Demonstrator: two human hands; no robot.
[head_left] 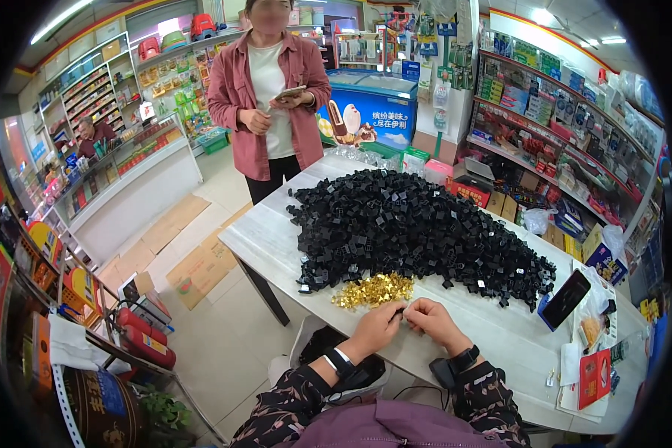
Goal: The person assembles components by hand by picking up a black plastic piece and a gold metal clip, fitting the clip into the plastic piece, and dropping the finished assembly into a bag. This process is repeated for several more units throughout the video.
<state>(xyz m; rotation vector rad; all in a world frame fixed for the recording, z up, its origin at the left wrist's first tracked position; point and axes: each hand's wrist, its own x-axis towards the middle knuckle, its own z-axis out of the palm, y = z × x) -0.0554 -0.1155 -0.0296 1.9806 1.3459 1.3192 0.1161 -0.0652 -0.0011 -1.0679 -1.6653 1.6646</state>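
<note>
My left hand [373,330] is closed in a pinch at the table's near edge, with a small black plastic part [398,313] between its fingertips. Fingertip to fingertip with it, my right hand [434,324] is pinched too; whatever it grips is too small to make out. Just beyond both hands lies a little heap of shiny gold metal pieces [373,290]. Behind that, a large mound of small black plastic parts [396,224] spreads across the pale table [265,233]. A dark band sits on each of my wrists.
A phone [566,299] leans upright at the right, near a red packet [594,379] and plastic bags. Across the table stands a person [265,97] holding a phone. Below the near edge is a container with a black liner [325,347]. Shop shelves [552,112] and a freezer [373,108] surround the table.
</note>
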